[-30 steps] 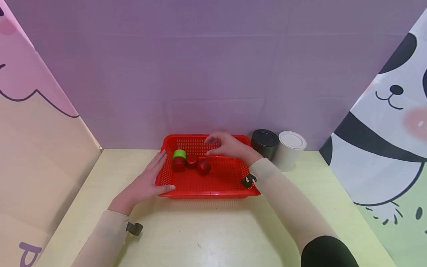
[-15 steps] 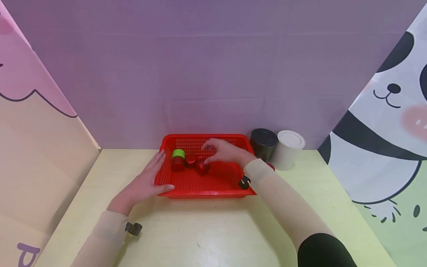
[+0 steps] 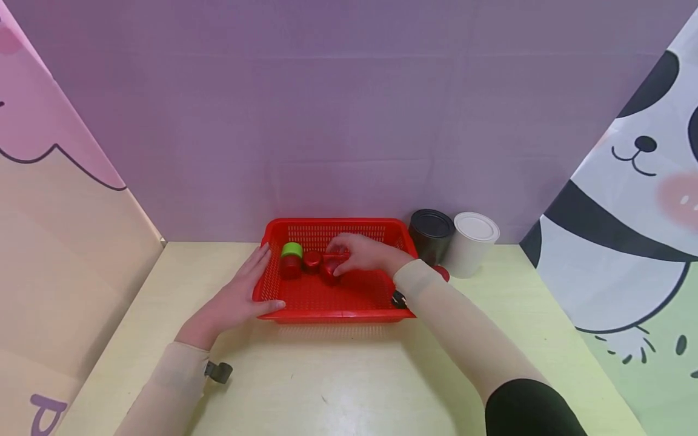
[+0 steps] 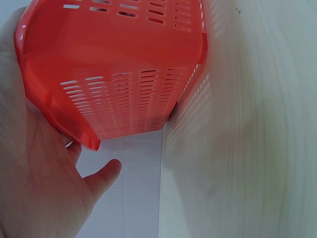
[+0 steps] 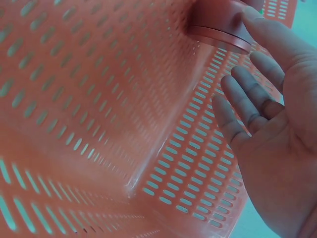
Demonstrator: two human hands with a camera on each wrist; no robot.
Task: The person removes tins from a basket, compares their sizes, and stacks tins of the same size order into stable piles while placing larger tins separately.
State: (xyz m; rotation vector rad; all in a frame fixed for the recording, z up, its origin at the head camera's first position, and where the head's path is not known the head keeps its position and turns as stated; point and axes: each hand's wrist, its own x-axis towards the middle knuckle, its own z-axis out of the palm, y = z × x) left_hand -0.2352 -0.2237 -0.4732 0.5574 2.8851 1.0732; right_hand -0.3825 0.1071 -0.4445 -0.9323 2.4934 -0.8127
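A red plastic basket (image 3: pixel 349 315) with slotted walls holds several small round items. My right hand (image 3: pixel 362 251) reaches down into it around a small shiny red canister (image 3: pixel 329 274). In the right wrist view, the thumb touches this red canister (image 5: pixel 220 22), with the other fingers spread just below its rim. Left of it lie another red canister (image 3: pixel 312 261) and a red cylinder (image 3: pixel 291 267) with a bright green piece (image 3: pixel 292 249) behind it. My left hand (image 3: pixel 237 300) rests along the basket's left end, fingers extended at the rim and thumb over the front corner.
Behind the basket's right end stand a black can (image 3: pixel 431 233) and a white can (image 3: pixel 471 245). A red round item (image 3: pixel 443 273) shows partly from behind the right sleeve. A purple backdrop (image 3: pixel 349 121) closes off the rear of the pale wooden table (image 3: pixel 327 381).
My right hand has come down and slightly left into the basket, its thumb reaching the red canister. My left hand stays on the basket's left end.
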